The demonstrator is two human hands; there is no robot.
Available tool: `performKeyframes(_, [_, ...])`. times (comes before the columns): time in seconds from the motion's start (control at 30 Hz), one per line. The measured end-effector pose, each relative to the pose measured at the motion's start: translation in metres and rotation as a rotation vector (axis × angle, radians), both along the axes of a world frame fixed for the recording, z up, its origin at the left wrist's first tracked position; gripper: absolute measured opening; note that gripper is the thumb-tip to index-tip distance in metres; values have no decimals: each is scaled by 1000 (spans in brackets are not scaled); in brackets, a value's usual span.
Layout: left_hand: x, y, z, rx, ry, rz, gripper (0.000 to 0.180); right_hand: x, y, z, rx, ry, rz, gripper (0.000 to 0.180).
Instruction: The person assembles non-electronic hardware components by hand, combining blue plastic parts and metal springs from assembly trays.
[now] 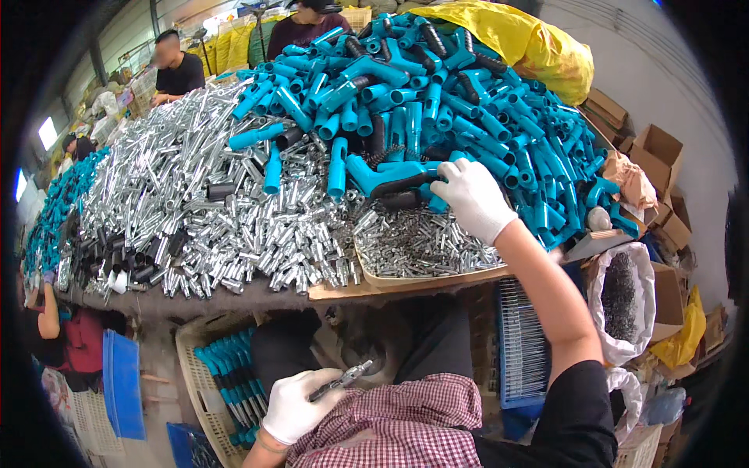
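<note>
Teal housings (503, 132) heap behind our shallow tray (406, 280), silver parts (168, 164) left of it. Our right hand (472, 199) reaches over, fingers bent at a teal handle (374, 178), hold unclear; our left hand (300, 404), near the lap, clasps a metal rod (349, 377).

On the cloth-covered tabletop (140, 304), silvery slender metal rods (172, 164) lie left of teal tubular plastic housings (415, 125); behind these, a yellow plastic sack (538, 47); before the tabletop, a cream plastic crate (189, 355).
</note>
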State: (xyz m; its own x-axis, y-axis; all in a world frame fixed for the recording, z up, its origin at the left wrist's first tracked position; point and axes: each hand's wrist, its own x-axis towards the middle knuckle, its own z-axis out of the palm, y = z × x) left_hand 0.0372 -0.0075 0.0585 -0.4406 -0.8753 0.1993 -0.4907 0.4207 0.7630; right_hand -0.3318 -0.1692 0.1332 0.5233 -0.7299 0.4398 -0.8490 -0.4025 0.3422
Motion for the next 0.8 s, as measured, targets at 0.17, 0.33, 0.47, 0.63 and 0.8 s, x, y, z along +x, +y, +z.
performKeyframes(0.17, [-4,3,5,131,-6,47,27,-6,-10,5,-23,74,66,10])
performKeyframes(0.33, [3,4,7,128,-41,68,28,28,58,17,-160,-813,110,23])
performKeyframes(0.47, [3,0,-1,80,-16,58,29,65,140,-45,831,-1774,-83,25])
performKeyframes(0.63, [1,-2,6,60,-20,12,30,90,182,-98,1025,-2214,-82,32])
performKeyframes(0.8, [5,3,5,37,-46,-52,28,99,186,-102,1138,-2185,-126,36])
